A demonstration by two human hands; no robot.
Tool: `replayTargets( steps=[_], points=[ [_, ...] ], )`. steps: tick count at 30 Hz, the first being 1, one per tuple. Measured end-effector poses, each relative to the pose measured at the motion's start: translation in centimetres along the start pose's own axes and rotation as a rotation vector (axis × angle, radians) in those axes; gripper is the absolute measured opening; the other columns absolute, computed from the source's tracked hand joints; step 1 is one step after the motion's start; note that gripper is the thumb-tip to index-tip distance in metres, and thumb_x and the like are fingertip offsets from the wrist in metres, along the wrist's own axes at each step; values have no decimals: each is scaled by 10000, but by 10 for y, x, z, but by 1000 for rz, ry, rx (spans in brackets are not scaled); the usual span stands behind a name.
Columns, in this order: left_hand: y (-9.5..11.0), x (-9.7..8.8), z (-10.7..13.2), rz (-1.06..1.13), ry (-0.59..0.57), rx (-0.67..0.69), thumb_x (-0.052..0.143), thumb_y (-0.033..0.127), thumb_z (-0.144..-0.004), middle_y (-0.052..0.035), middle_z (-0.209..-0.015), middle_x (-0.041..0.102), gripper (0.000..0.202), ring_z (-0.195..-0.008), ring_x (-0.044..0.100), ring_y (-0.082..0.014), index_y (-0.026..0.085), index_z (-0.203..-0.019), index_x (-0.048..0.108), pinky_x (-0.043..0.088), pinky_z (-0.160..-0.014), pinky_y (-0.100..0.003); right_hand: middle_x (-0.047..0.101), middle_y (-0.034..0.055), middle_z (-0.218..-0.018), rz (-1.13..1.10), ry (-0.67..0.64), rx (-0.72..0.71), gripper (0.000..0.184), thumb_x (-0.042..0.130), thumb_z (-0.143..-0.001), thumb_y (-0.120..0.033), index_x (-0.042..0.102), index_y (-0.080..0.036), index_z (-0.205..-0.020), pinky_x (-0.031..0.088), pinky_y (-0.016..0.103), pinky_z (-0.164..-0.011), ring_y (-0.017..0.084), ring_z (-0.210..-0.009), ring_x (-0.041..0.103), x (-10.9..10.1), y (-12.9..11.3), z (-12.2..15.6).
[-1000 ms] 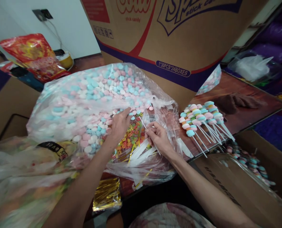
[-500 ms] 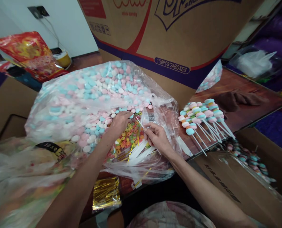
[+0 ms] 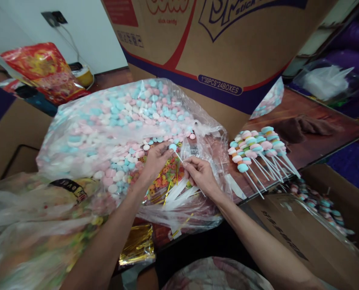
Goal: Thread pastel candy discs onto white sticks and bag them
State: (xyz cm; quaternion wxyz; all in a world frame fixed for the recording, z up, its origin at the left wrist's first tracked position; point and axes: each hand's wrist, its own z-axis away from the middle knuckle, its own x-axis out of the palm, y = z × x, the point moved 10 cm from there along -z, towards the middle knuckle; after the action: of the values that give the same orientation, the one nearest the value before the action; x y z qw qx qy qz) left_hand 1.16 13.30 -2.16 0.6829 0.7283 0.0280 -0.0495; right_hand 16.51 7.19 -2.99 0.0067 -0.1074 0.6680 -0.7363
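My right hand (image 3: pixel 199 172) pinches a thin white stick (image 3: pixel 178 156) that points up and to the left. At the stick's upper tip is a pale blue marshmallow (image 3: pixel 173 147), held between the fingertips of my left hand (image 3: pixel 157 158). Whether the stick has gone into it cannot be made out. Below my hands lie small ring candies (image 3: pixel 162 177) in orange, yellow, green and red. Beside them are several white sticks (image 3: pixel 181 192) and gold twist ties (image 3: pixel 167 193). Behind my left hand an open clear bag (image 3: pixel 85 133) spills pink, white and blue marshmallows (image 3: pixel 119 167).
Finished-looking marshmallow skewers (image 3: pixel 254 147) lie at the right near the table edge. A large cardboard box (image 3: pixel 191 52) stands behind. A brown cloth (image 3: pixel 306 127) lies at far right, a gold twist-tie pack (image 3: pixel 137 243) at the front, and an open carton (image 3: pixel 288 233) lower right.
My left hand has come away from the candy pile with a blue marshmallow and brought it to the stick's tip. My right hand has stayed nearly in place. The view has shifted slightly.
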Motion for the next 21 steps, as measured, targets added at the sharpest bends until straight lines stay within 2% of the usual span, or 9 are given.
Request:
replayTargets(
  steps=[5, 12, 17, 21],
  points=[
    [5, 2, 7, 25, 28, 15, 765, 401, -741, -67, -1013, 747, 365, -892, 659, -189, 163, -1017, 743, 519, -819, -302, 523, -64, -524, 24, -5, -2, 211, 597, -866, -378, 641, -179, -817, 248, 184, -340, 53, -342, 394, 0, 0, 1],
    [17, 4, 18, -280, 98, 182, 662, 246, -812, -42, -875, 706, 220, -803, 627, -174, 186, -1002, 756, 492, -762, -298, 501, -65, -503, 89, 10, -30, 227, 577, -874, -359, 594, -183, -731, 264, 198, -370, 60, -359, 379, -2, 1, 0],
    [30, 22, 38, -455, 88, 258, 592, 174, -855, -26, -785, 642, 243, -752, 575, -165, 196, -1028, 762, 454, -715, -287, 454, -67, -498, 129, 46, -81, 257, 551, -877, -355, 535, -200, -673, 289, 215, -422, 76, -415, 363, -6, -2, 2],
    [35, 42, 55, -460, -11, 233, 542, 187, -893, -51, -884, 659, 277, -846, 600, -187, 221, -1065, 756, 470, -772, -293, 426, -64, -511, 174, 86, -99, 273, 544, -874, -357, 494, -213, -648, 298, 229, -450, 91, -454, 361, -11, 1, 1]
  ],
)
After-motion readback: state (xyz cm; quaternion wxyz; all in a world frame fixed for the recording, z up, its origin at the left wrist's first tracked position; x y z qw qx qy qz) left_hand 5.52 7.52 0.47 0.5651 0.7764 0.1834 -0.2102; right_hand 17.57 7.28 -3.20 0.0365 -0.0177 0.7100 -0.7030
